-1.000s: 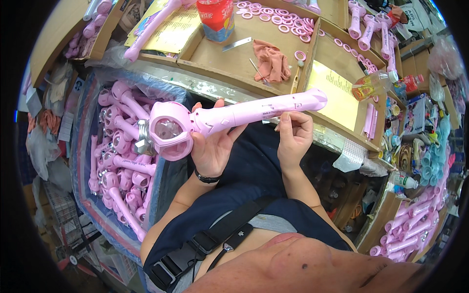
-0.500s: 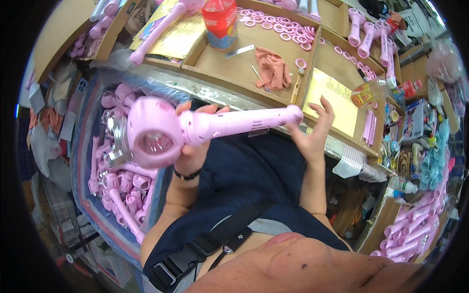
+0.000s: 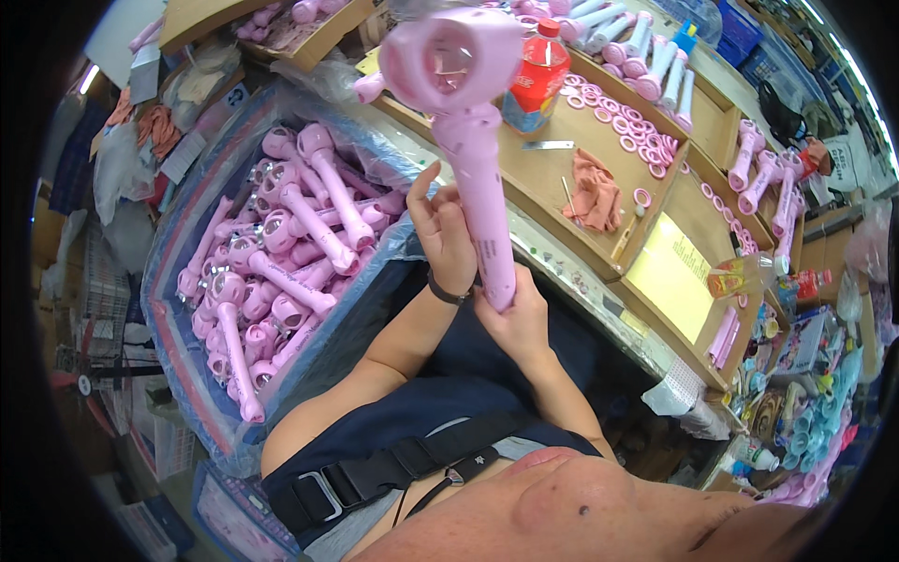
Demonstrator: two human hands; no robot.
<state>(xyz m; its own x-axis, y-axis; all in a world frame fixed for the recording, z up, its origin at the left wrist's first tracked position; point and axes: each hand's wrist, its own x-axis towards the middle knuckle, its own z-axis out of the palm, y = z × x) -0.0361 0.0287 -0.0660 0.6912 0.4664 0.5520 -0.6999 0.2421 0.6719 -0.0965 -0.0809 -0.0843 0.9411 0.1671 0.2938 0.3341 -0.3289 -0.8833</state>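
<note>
A pink plastic wand with a big rounded head and a window in it stands nearly upright in front of me. My right hand grips the bottom end of its handle. Just left of the handle is my left hand, raised with its fingers apart and slightly bent, holding nothing. Whether it touches the handle I cannot tell. To the left, a blue-lined bin holds many similar pink wands lying in a heap.
Cardboard trays on the bench hold pink rings, an orange cloth, a metal ruler and a yellow sheet. A red-capped bottle stands behind the wand. More pink and white handles lie at the back.
The wand has swung from lying level to nearly upright, its head now at the top. My right hand has closed on the handle's end; my left hand has let go near the head. The view has shifted left.
</note>
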